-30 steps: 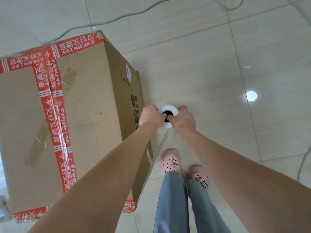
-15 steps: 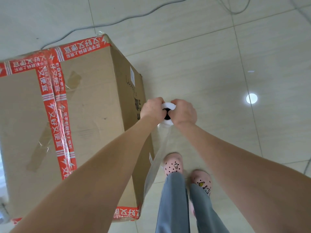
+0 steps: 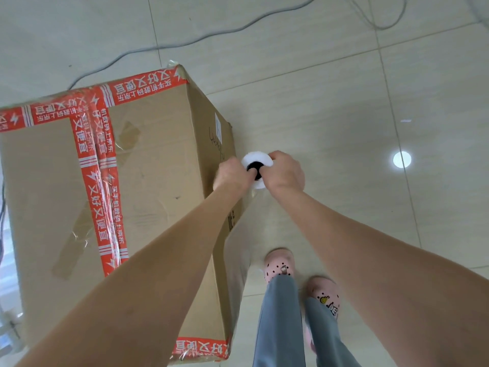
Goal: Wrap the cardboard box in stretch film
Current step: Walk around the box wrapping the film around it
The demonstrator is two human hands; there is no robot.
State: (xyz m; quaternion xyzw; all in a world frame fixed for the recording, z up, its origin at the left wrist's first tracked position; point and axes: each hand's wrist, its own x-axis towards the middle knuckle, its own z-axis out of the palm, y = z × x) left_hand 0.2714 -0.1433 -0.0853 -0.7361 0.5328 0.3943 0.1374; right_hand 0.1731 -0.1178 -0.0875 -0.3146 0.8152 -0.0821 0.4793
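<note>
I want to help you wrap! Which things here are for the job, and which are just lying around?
For the job: cardboard box; stretch film roll, gripped at its top by the left hand and right hand.
Just lying about: grey cable on the floor behind the box; thin cable near the top right corner.

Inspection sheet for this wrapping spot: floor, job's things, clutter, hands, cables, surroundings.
Surface: glossy pale tiled floor.
Job's things: cardboard box with red tape stands on the floor; stretch film roll beside its right side; film runs from roll toward the near corner.
Clutter: blurred shapes at lower left, cannot tell.
Grippers: left hand and right hand both grip the roll.
Cables: grey cable crosses the floor beyond the box; second cable loops top right.
Surroundings: pink shoes beside the box; light reflection on a tile.
</note>
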